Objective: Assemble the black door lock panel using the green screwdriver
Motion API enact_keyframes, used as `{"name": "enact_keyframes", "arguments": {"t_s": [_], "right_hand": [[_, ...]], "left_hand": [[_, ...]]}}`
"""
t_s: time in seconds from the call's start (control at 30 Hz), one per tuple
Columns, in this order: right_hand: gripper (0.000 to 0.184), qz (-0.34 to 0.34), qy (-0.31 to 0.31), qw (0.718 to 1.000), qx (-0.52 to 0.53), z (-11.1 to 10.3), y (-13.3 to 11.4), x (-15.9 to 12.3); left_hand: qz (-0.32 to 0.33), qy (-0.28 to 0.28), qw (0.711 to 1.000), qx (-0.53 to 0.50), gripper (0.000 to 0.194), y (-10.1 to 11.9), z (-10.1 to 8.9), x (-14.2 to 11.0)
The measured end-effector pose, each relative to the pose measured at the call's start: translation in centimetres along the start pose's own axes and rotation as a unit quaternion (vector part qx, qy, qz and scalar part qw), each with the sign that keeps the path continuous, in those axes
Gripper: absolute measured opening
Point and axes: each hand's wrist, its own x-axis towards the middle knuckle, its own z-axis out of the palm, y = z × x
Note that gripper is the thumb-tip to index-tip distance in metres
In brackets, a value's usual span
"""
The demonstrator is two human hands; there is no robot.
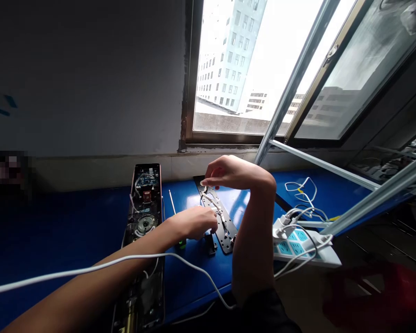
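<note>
On the worktop [72, 226], the right hand [230, 171] pinches the cable [213, 202] over the plate [231, 226]; grip of the left hand [197, 222] cannot be told

Daylight falls across a blue counter [72, 222]

A brown-framed window [270, 69] fills the upper right, its sky blown white above a pale tower block [229, 60] and lower buildings [255, 101]. Left of it, the grey wall [90, 69] sinks into shadow over a paler lower band [125, 171]. Silver metal framing [296, 78] slants before the glass; the floor [293, 296] at lower right is dim.
</note>
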Motion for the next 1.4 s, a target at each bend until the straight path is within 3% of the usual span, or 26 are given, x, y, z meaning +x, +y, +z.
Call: {"name": "enact_keyframes", "arguments": {"t_s": [0.13, 0.27, 0.47, 0.67, 0.83, 0.97, 1.1, 1.4], "right_hand": [[0.029, 0.000, 0.022, 1.000, 0.011, -0.3, -0.4, -1.3], [0.030, -0.008, 0.033, 0.999, 0.008, -0.3, -0.7, -2.1], [0.024, -0.018, 0.026, 0.999, -0.015, 0.0, -1.6, -1.9], [0.024, -0.079, 0.004, 0.996, -0.034, 1.2, -3.1, 0.1], [0.025, -0.155, -0.004, 0.988, -0.028, 3.5, -5.0, 3.6], [0.021, -0.142, 0.016, 0.989, -0.033, 5.9, -5.6, 6.8], [0.019, -0.069, 0.030, 0.996, -0.048, 8.0, -5.6, 9.2], [0.004, -0.035, 0.039, 0.998, -0.043, 9.7, -5.8, 10.6]], "left_hand": [[0.022, -0.029, 0.998, 0.049, 0.028, 0.3, -0.6, 0.2], [-0.008, 0.012, 1.000, 0.002, 0.022, 0.1, -2.7, -1.4], [-0.083, 0.074, 0.991, -0.073, 0.022, -2.4, -5.6, -7.2], [-0.161, 0.149, 0.969, -0.114, 0.028, -5.1, -6.1, -13.4], [-0.212, 0.196, 0.949, -0.126, 0.034, -6.8, -6.5, -16.6], [-0.256, 0.202, 0.939, -0.111, 0.035, -8.0, -6.3, -17.2], [-0.264, 0.204, 0.936, -0.112, 0.035, -8.8, -5.8, -17.2], [-0.275, 0.204, 0.930, -0.134, 0.039, -8.6, -5.5, -17.2]]}}
